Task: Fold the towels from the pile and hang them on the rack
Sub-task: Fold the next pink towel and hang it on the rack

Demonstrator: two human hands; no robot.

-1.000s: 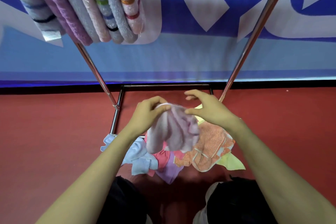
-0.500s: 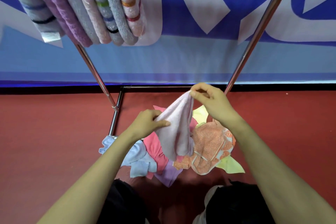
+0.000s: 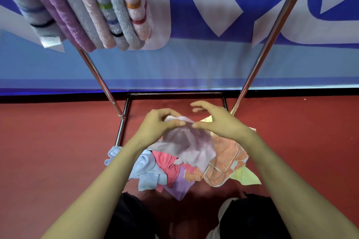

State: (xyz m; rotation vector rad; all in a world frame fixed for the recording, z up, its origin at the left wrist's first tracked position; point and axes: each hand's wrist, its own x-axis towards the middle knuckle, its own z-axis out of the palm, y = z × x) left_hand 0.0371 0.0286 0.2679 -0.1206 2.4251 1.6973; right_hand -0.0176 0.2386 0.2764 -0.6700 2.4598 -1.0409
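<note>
A blue and white backdrop [image 3: 194, 60] fills the far half of the scene, and a red floor [image 3: 48, 151] is spread below it. The rack [image 3: 272, 31] is seen as two chrome poles slanting up to the left and right, joined by a dark base frame on the floor at the foot of the backdrop. At the upper left, folded towels [image 3: 87, 11] in grey, purple and pink, some crossed by coloured stripes, are hung side by side over the rack.

The pile [image 3: 223, 163] lies on the floor between the rack's poles, on the near side of the base frame. Light blue, coral, lilac, orange-patterned and pale yellow pieces can be made out in it. The person's dark-clothed legs [image 3: 132, 217] are seen at the near edge.

A pale pink towel [image 3: 190, 145] is held above the middle of the pile, bunched at the top and hanging loose below. Its upper edge is gripped by the left hand [image 3: 157, 126], whose fingers are curled over the cloth with the thumb pressed against it. The right hand [image 3: 219, 122] is held just beside it with fingers spread and arched above the cloth; only its thumb tip is seen against the towel's upper edge, and its fingertips are blurred.
</note>
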